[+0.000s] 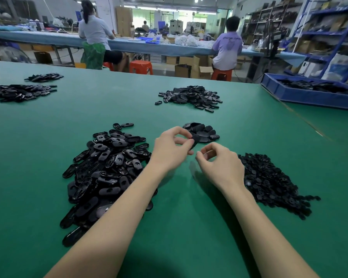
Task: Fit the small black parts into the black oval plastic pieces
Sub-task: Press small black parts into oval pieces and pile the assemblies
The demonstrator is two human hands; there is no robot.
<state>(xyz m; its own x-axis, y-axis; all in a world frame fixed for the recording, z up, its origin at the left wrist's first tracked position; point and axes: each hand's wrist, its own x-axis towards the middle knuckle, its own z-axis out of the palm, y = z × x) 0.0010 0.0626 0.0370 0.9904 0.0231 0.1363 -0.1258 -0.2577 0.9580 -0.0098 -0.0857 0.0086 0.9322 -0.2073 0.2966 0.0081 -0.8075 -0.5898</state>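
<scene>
My left hand pinches a black oval plastic piece between thumb and fingers, held above the green table. My right hand hovers just to its right with fingers curled; I cannot see anything in it. A big heap of oval pieces lies left of my left arm. A heap of small black parts lies right of my right hand. A small stack of oval pieces sits just beyond my hands.
Farther back lie more heaps of black pieces at the centre and far left. A blue bin with black parts stands at the right edge. Two people sit at a far bench with their backs turned.
</scene>
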